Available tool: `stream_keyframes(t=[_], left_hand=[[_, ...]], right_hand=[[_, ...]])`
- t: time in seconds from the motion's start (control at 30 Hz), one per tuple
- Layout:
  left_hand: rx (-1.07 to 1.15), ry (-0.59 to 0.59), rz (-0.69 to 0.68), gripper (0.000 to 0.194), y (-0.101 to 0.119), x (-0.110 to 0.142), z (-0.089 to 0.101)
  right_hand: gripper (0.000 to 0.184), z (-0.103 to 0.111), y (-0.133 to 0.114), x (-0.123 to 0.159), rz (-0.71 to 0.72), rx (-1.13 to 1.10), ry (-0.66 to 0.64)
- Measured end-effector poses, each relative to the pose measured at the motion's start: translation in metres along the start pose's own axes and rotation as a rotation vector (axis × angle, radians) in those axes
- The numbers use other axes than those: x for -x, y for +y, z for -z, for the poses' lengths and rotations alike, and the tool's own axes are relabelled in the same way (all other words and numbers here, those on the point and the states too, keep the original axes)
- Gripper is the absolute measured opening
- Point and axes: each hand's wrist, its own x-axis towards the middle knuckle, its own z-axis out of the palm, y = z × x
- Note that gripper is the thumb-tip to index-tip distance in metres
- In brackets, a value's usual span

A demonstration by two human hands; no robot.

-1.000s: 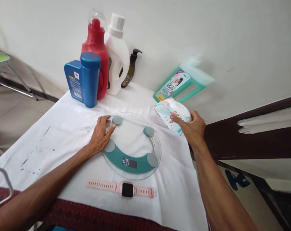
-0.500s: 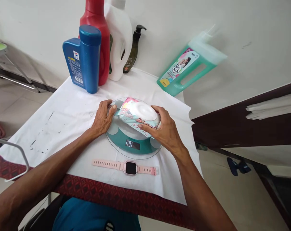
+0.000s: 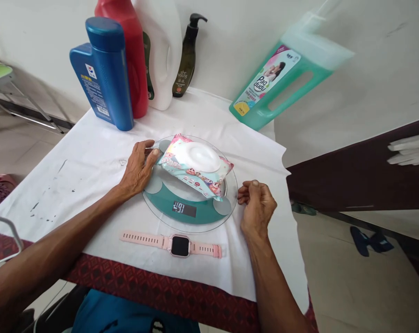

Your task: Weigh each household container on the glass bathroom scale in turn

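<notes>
A pack of wet wipes (image 3: 200,157) with a white lid lies on a round glass bathroom scale (image 3: 168,203). The scale's small display is lit, showing digits. My left hand (image 3: 138,169) rests at the scale's left rim, its thumb apart from the fingers, close to the end of the pack. Just off the right rim is my right hand (image 3: 258,206), fingers curled in with the thumb against them, and nothing shows in it. A pink smartwatch (image 3: 180,245) lies stretched out flat in front of the scale.
Behind, to the left, stand a blue bottle (image 3: 110,78), a red jug (image 3: 135,60), a white jug (image 3: 163,64) and a dark pump bottle (image 3: 187,60). A green detergent jug (image 3: 258,111) stands at the back right. White cloth (image 3: 95,171) covers the table.
My right hand has let go of the wipes pack, moved right off the scale and curled its fingers. My left hand stays at the rim. The view has shifted slightly.
</notes>
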Motion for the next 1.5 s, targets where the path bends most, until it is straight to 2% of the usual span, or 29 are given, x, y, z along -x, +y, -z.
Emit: stream_keyframes(t=[0.13, 0.33, 1.0, 1.1, 1.2, 1.27, 1.4, 1.5], left_hand=[[-0.028, -0.005, 0.019, 0.059, 0.003, 0.000, 0.001], [-0.049, -0.010, 0.011, 0.062, 0.004, 0.000, 0.001], [-0.043, -0.025, -0.008, 0.061, 0.002, -0.001, 0.001], [-0.024, -0.013, -0.004, 0.062, 0.002, 0.000, 0.000], [0.003, -0.007, 0.012, 0.060, 0.001, 0.000, -0.001], [0.028, -0.008, 0.022, 0.058, 0.000, 0.000, -0.002], [0.087, 0.016, 0.025, 0.053, -0.002, 0.002, -0.004], [0.138, 0.032, 0.030, 0.050, -0.002, 0.004, -0.006]], right_hand=[[0.046, 0.004, -0.001, -0.002, 0.001, 0.074, -0.054], [0.045, 0.005, -0.002, -0.003, 0.024, 0.164, -0.054], [0.039, 0.005, 0.002, -0.002, 0.027, 0.188, -0.058], [0.040, 0.004, -0.005, -0.001, 0.050, 0.082, 0.010], [0.046, 0.003, -0.027, 0.001, 0.175, 0.030, 0.064], [0.058, -0.001, -0.049, 0.001, 0.277, 0.096, -0.041], [0.099, -0.023, -0.090, -0.002, 0.428, 0.441, -0.384], [0.109, -0.049, -0.104, -0.005, 0.506, 0.640, -0.518]])
